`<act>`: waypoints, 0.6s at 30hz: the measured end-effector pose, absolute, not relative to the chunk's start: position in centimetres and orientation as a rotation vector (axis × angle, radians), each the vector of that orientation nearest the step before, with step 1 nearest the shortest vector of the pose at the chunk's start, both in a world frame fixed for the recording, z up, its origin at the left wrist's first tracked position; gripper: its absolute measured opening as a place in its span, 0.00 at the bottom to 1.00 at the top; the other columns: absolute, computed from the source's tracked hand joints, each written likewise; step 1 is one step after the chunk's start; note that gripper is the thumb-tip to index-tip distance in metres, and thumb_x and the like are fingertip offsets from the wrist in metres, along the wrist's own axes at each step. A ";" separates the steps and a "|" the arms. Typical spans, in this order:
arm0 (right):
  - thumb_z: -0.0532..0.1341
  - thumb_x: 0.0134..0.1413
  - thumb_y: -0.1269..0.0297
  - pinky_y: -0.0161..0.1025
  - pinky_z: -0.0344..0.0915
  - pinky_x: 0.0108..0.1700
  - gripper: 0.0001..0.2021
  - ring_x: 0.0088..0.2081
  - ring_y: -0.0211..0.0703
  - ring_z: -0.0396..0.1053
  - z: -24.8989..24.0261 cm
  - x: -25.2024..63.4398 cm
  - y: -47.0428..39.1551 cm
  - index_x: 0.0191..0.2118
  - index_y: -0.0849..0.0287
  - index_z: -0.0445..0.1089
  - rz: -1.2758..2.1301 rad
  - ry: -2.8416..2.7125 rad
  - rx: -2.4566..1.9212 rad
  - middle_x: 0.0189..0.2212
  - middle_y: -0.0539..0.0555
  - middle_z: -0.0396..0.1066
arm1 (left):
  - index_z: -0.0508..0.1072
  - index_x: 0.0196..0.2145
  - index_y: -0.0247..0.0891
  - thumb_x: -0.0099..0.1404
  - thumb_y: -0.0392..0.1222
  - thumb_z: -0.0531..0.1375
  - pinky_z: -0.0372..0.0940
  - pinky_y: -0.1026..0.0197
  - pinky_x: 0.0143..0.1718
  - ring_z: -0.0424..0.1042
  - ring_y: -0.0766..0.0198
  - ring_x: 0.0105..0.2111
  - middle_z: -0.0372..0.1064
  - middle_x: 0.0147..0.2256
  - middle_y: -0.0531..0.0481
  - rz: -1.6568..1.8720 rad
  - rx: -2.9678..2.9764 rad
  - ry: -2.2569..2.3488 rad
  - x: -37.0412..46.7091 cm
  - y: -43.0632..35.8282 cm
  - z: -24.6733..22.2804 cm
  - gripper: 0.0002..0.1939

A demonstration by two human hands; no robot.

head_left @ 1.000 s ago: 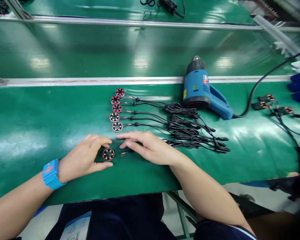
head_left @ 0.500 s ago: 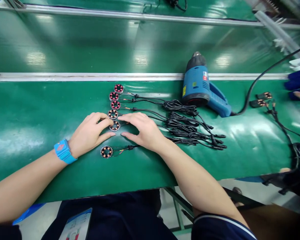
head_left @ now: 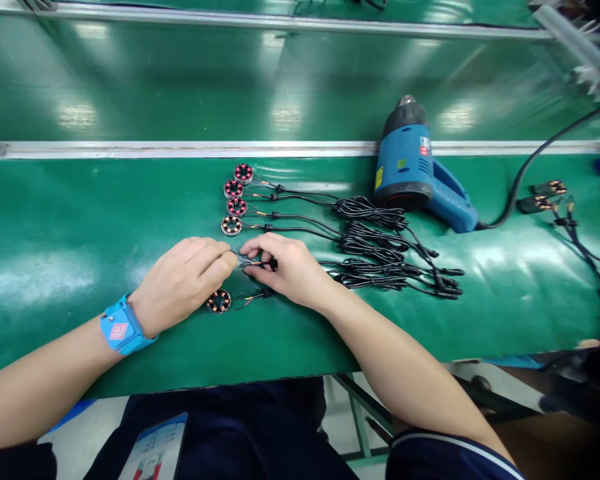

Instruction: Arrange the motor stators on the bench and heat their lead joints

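My left hand (head_left: pixel 185 280), with a blue wrist strap (head_left: pixel 125 325), is closed round a ring-shaped motor stator, which its fingers hide. From it, thin wires (head_left: pixel 245 262) run to my right hand (head_left: pixel 293 267), whose thumb and fingers are closed about the black cable end (head_left: pixel 273 265). Beyond the hands lies a column of wired stators: a copper-wound stator (head_left: pixel 231 225) nearest, then several with red windings, such as the red stator (head_left: pixel 237 207). Another copper-wound stator (head_left: pixel 219 301) rests just below my left hand, partly covered by it.
Coiled black cables (head_left: pixel 373 241) lie right of my hands. A blue heat gun (head_left: pixel 405 163) stands behind them, nozzle up, its cord (head_left: pixel 515 180) running to the right. More stators (head_left: pixel 543 200) with cables lie at far right. A metal rail (head_left: pixel 190 149) borders the green bench (head_left: pixel 80 227).
My left hand has closed over the stator and drawn it slightly nearer me. My right fingers have moved from beside the stators onto its cable. The view has shifted slightly.
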State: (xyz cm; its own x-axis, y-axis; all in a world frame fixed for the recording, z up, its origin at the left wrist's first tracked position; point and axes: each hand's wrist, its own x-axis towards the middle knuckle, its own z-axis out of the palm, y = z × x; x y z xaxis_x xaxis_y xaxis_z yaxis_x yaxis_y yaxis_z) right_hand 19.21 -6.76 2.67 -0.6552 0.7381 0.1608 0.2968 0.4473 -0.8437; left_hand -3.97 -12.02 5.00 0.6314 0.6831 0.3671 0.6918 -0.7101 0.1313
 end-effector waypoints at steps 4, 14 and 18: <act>0.68 0.57 0.69 0.32 0.60 0.32 0.03 0.29 0.34 0.64 3.3 19.5 -6.4 0.37 0.58 0.74 1.357 -2.106 -0.929 0.33 0.48 0.70 | 0.64 0.48 0.38 0.70 0.36 0.60 0.70 0.53 0.45 0.76 0.55 0.44 0.75 0.45 0.44 -0.827 -2.872 -1.354 -4.2 -11.7 4.5 0.11; 0.59 0.62 0.60 0.32 0.59 0.29 0.10 0.26 0.34 0.64 3.9 19.6 -6.0 0.39 0.62 0.72 1.998 -1.600 -0.901 0.30 0.51 0.75 | 0.62 0.50 0.40 0.71 0.41 0.61 0.69 0.56 0.45 0.75 0.59 0.44 0.73 0.46 0.47 -0.942 -3.011 -1.409 -4.1 -11.6 4.4 0.14; 0.56 0.63 0.67 0.37 0.67 0.42 0.22 0.38 0.40 0.73 4.0 19.9 -6.3 0.61 0.62 0.62 1.840 -1.785 -0.837 0.35 0.51 0.77 | 0.68 0.44 0.40 0.73 0.43 0.57 0.68 0.55 0.46 0.73 0.57 0.45 0.72 0.45 0.47 -0.670 -3.132 -1.404 -4.5 -11.0 5.0 0.05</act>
